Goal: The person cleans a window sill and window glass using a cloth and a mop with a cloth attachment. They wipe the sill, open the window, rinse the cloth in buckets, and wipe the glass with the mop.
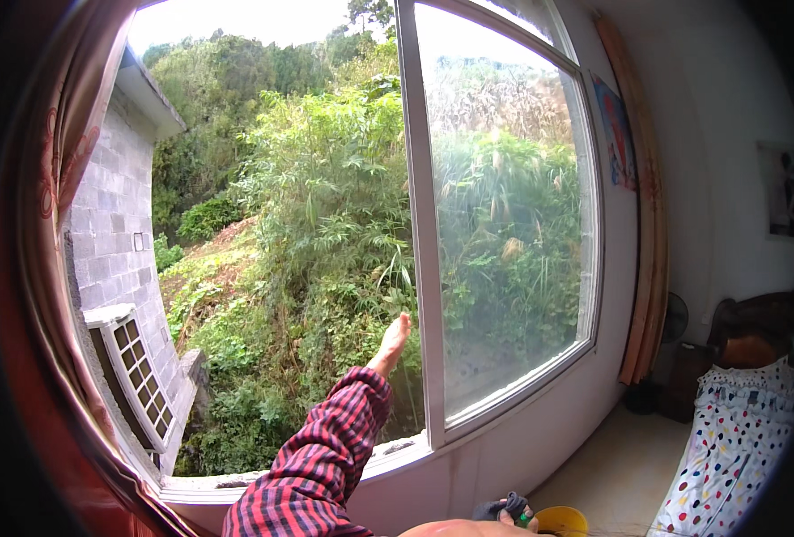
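My left hand (393,341), in a rolled red and dark checked sleeve, reaches through the open side of a sliding window (421,221). It is held up close to the left edge of the window's middle frame, seen nearly edge-on, with nothing visible in it. Whether it touches the frame or the outer glass cannot be told. At the bottom edge, my right hand (525,520) grips a dark grey cloth (497,509), with a small green item at the fingers. A yellow bucket (564,520) is right beside it, partly cut off by the picture's edge.
A pinkish curtain (75,168) hangs at the left and an orange one (648,268) at the right. The window sill (215,490) runs below my left arm. A bed with a dotted cover (725,436) and a fan (675,315) stand at the right. Outside are a block wall (111,235) and bushes.
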Demonstrator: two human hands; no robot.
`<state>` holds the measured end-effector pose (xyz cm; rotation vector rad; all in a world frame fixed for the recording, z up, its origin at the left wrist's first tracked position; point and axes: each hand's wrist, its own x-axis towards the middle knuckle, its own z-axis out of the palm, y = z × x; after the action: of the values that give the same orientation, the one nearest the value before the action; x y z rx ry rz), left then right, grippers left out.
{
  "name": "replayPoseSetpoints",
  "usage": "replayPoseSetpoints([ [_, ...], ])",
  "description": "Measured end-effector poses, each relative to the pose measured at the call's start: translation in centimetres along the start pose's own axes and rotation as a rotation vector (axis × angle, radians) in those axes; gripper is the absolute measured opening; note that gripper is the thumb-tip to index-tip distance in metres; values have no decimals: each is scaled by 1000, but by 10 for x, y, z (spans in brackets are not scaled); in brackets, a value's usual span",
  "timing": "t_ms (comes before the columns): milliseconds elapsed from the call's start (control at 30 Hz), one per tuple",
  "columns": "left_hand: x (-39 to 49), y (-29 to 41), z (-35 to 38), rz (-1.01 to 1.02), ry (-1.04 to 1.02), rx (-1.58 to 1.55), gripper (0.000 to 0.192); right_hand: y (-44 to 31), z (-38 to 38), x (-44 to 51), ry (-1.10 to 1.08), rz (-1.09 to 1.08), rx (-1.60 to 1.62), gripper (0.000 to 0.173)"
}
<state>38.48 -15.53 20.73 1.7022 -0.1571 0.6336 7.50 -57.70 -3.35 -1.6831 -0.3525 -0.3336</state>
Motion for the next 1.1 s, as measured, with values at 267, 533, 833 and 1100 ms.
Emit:
replayPoseSetpoints([
  [267, 22, 13, 40, -52, -281, -506, 83, -32, -9, -36, 136, 209, 68, 38],
  [533, 15, 6, 64, -83, -261, -566, 62, -68, 31, -69, 214, 335, -138, 41],
  [833, -10, 28, 50, 106, 41, -265, 68, -60, 107, -95, 203, 290, -30, 38],
  [1100, -34, 15, -19, 219, -26, -385, 73, -96, 127, -92, 135, 311, -16, 31],
])
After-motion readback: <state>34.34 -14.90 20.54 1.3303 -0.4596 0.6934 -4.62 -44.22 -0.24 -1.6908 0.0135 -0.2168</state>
